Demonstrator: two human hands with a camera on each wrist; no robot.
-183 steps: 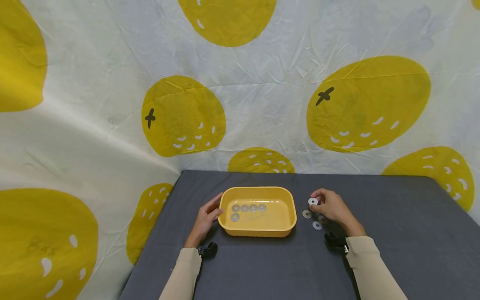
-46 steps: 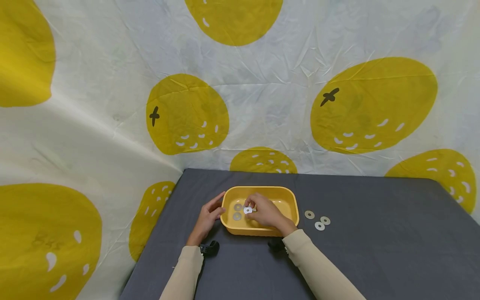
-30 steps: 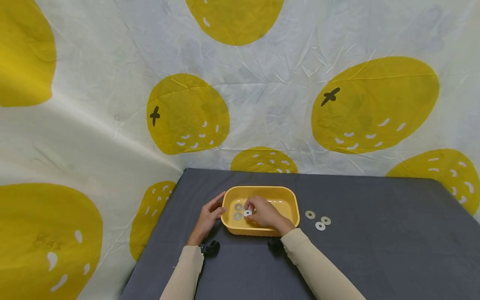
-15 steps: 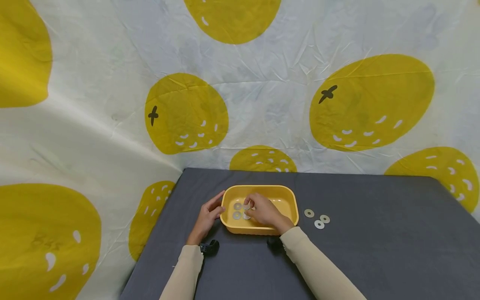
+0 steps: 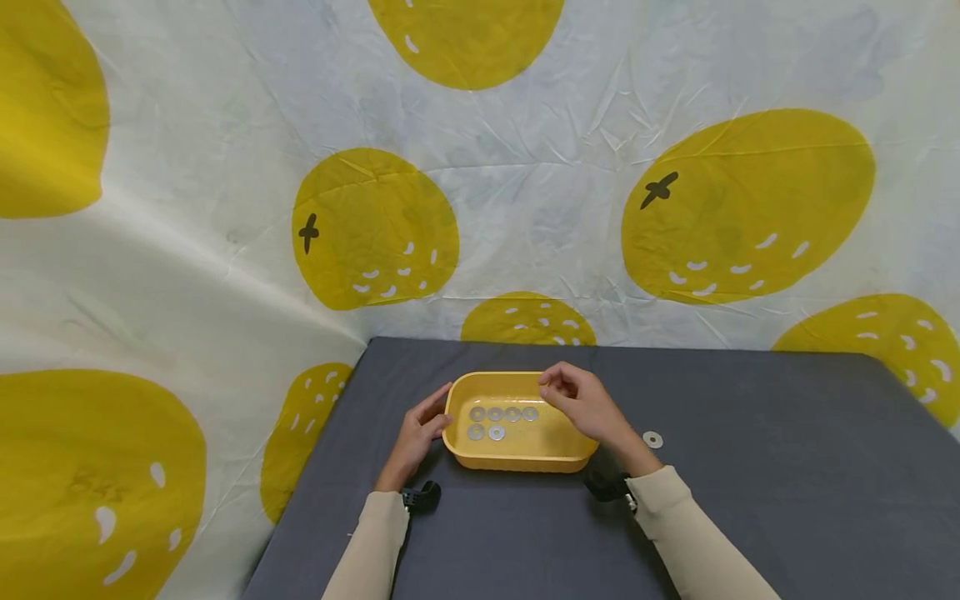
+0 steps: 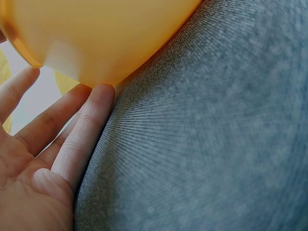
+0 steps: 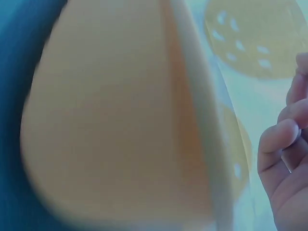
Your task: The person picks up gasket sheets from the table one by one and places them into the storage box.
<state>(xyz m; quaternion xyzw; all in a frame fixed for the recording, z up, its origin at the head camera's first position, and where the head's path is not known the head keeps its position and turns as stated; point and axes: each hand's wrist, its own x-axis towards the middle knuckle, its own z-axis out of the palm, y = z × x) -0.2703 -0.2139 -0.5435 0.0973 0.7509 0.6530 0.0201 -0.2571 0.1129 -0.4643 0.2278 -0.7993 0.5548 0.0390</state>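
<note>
In the head view, a yellow plastic tray [image 5: 517, 463] lies on the dark cloth. Flat metal washers sit on its floor, a row of several [image 5: 513, 414] behind a row of two [image 5: 496, 432]. My left hand [image 5: 408, 442] is at the tray's left end, thumb at the rim. In the left wrist view its extended fingers [image 6: 79, 139] touch the tray's outer wall. My right hand [image 5: 592, 408] hovers over the tray's right end, fingers loosely bent, with no washer visible in them. One washer [image 5: 653, 439] shows on the cloth beyond my right forearm.
Dark grey cloth [image 5: 787, 467] covers the table on both sides of the tray. A fabric backdrop [image 5: 525, 225] printed with yellow fruit hangs behind and to the left. Dark wrist cameras [image 5: 422, 497] are strapped below both hands.
My right hand has let go of a washer in the tray's front row, then risen and moved right. My forearm now covers two washers on the cloth. The left hand has stayed at the tray.
</note>
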